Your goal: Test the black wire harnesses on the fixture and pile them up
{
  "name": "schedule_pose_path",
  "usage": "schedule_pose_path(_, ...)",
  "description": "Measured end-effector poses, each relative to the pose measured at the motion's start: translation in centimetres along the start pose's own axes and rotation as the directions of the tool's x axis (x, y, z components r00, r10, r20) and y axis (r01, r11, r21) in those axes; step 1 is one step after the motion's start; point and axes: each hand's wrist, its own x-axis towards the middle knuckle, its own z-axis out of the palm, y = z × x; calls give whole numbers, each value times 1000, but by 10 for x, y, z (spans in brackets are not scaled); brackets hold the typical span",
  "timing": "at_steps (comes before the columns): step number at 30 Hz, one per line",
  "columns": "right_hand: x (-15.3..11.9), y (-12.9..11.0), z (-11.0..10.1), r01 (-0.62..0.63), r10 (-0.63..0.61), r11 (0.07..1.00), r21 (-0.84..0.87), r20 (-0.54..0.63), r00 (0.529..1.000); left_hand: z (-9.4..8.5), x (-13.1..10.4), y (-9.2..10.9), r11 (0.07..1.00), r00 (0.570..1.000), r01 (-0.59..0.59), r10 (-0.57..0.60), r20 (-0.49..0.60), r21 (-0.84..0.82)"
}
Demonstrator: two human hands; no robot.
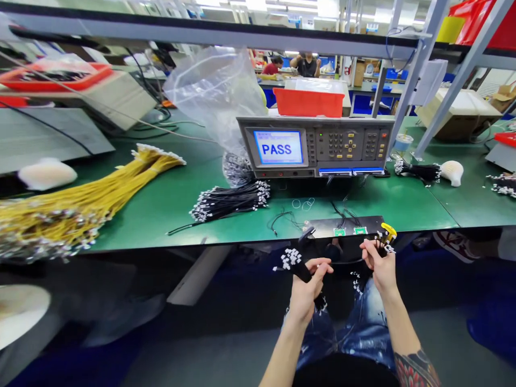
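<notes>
Above my lap, my left hand [309, 285] is closed around a bundle of black cables [300, 269] with white connectors at its upper end. To its right, my right hand [381, 266] is closed on black cables with white connectors [389, 248], beside a yellow piece [389, 233] at the table edge. The tester [346, 148] shows PASS on its screen. In front of it, two small green boards [360, 230] sit on a dark plate [322, 228] at the table edge. More black cables [229, 201] lie left of the tester.
Yellow cables [92, 199] spread over the green table [201, 134] at the left. A clear plastic bag [220, 91] stands beside the tester, and a red bin [309, 102] is behind it. Metal posts [421, 80] rise at the right. People sit in the background.
</notes>
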Motion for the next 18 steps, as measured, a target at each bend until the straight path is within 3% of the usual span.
schedule_pose_path(6, 14, 12, 4, 66, -65, 986, -154, 16, 998, 6, 16, 6, 991, 995, 46, -35, 91, -124)
schedule_pose_path(18, 21, 17, -3, 68, -64, 978, -200, 25, 998, 26, 28, 0, 995, 975, 96, -96, 202, 10)
